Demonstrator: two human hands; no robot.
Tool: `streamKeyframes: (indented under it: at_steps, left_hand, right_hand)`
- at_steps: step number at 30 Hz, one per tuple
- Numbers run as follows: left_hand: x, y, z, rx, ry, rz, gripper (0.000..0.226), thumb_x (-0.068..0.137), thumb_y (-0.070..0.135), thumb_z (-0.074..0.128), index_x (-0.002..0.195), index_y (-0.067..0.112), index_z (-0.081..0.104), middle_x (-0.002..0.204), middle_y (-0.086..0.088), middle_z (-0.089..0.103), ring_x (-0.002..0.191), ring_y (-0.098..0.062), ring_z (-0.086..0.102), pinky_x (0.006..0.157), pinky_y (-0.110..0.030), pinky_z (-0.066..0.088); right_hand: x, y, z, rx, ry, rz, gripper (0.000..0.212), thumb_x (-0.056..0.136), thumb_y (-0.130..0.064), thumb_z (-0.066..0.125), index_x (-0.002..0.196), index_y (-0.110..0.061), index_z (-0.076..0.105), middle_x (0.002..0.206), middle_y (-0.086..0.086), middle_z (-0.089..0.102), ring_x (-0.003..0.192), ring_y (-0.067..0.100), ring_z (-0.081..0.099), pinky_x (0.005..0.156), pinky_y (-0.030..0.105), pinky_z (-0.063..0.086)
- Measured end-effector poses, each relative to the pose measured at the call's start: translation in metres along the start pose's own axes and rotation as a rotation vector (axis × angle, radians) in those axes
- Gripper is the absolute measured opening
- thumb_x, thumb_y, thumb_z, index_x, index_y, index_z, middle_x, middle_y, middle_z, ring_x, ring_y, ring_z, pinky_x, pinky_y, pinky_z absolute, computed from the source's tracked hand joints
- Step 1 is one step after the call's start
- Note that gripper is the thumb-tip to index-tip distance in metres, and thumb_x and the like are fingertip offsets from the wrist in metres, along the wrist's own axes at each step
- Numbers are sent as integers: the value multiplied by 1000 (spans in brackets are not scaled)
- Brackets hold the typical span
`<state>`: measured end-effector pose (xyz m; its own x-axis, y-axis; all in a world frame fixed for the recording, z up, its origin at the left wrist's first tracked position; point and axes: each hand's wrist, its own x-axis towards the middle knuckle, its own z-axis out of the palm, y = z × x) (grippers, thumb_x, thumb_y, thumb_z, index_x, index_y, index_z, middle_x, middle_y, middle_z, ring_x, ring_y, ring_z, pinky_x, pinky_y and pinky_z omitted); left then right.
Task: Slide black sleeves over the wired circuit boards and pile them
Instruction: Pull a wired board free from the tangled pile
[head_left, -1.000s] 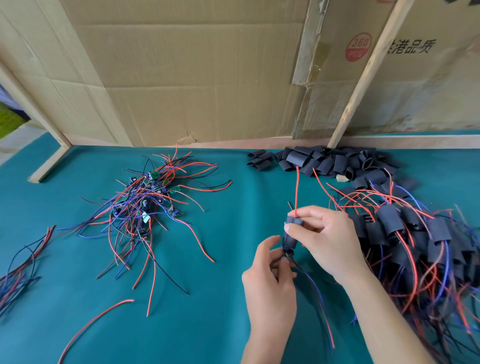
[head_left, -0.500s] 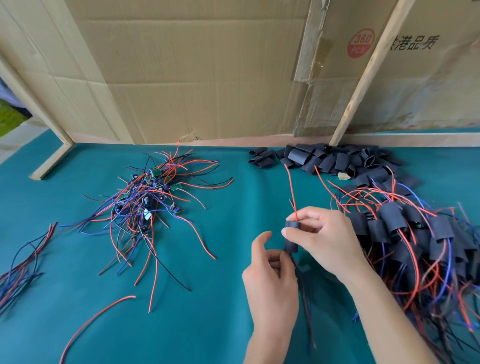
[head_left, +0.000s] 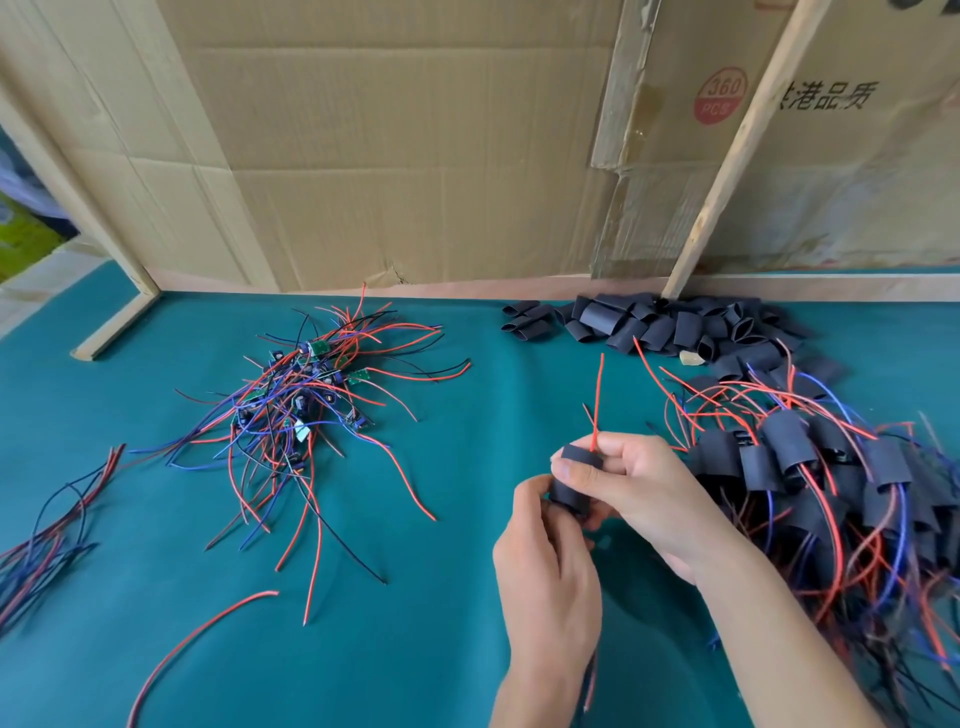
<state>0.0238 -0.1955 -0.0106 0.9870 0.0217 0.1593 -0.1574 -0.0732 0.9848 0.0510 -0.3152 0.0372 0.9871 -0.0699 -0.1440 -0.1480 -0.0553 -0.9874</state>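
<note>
Head view. Both hands meet above the teal surface (head_left: 415, 623), slightly right of centre. The right hand (head_left: 639, 493) pinches the upper end of a black sleeve (head_left: 574, 480) between thumb and fingers, its grip clenched on the sleeve. The left hand (head_left: 545, 566) closes around the sleeve's lower end from below, its grip likewise grasping the sleeve. A red wire (head_left: 598, 400) stands up out of the sleeve's top opening; further wires trail down beneath the left hand. The circuit board inside the sleeve is hidden.

To the right, touching the right forearm's side, lies the pile of sleeved boards (head_left: 810, 483), their red and blue leads tangled across one another. Behind it, against the wooden rail (head_left: 831, 287), sits a heap of empty black sleeves (head_left: 670, 325). Left of centre is a heap of bare wired circuit boards (head_left: 306, 400), small green boards showing among red, blue and black leads. A loose bundle of wires (head_left: 47, 540) lies at the left edge, and a single red wire (head_left: 197, 644) lies apart near the front. No container holds any of these; flattened cardboard (head_left: 415, 145) and a leaning wooden batten (head_left: 737, 140) form the backdrop.
</note>
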Motion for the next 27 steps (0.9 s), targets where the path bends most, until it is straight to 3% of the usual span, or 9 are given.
streamKeyframes:
  at_steps: [10,16,19,22,24,26,27]
  left_hand:
    - [0,2,-1,-31,-46,34,16,105,28,51,94,38,57,65,13,64,55,-9,53,54,-25,42]
    - [1,5,-1,-48,-16,48,12,103,38,54,92,41,56,60,10,62,51,-8,52,52,-22,43]
    - [2,6,0,-31,-55,76,8,98,46,54,96,38,57,63,12,62,54,-10,52,56,-33,51]
    - [1,7,0,-35,-73,70,13,95,47,54,100,35,59,64,13,57,56,-11,53,57,-35,50]
    - [1,5,0,-25,-72,72,5,96,37,55,99,35,58,65,14,56,56,-10,52,58,-36,49]
    - [2,4,-1,-6,-77,86,9,97,25,57,99,33,57,65,15,56,55,-8,50,58,-34,49]
    - [2,3,-1,-1,-78,94,12,97,20,57,99,32,57,65,15,55,54,-7,48,57,-31,47]
  right_hand:
    - [-1,-1,-4,36,-43,6,18,91,-21,76,98,-4,76,77,9,70,65,20,62,55,25,49]
    - [-6,-9,-2,61,-44,33,38,78,-30,78,104,-3,75,83,12,73,70,22,65,57,27,52]
    - [-7,-18,-10,69,34,-15,38,72,-32,79,100,-7,77,77,9,69,66,22,62,53,25,49]
    - [-17,-39,-43,-78,216,-70,46,65,-45,80,107,-26,78,67,-4,64,53,15,61,41,15,40]
    - [-32,-52,-82,-224,322,-55,57,59,-58,84,111,-38,75,70,-4,71,56,12,66,41,21,49]
    - [-41,-58,-141,-534,405,-53,62,63,-79,77,110,-38,72,84,-2,78,71,6,71,52,19,56]
    - [-41,-65,-169,-717,499,-74,71,64,-89,68,107,-32,72,94,2,78,78,3,70,62,6,51]
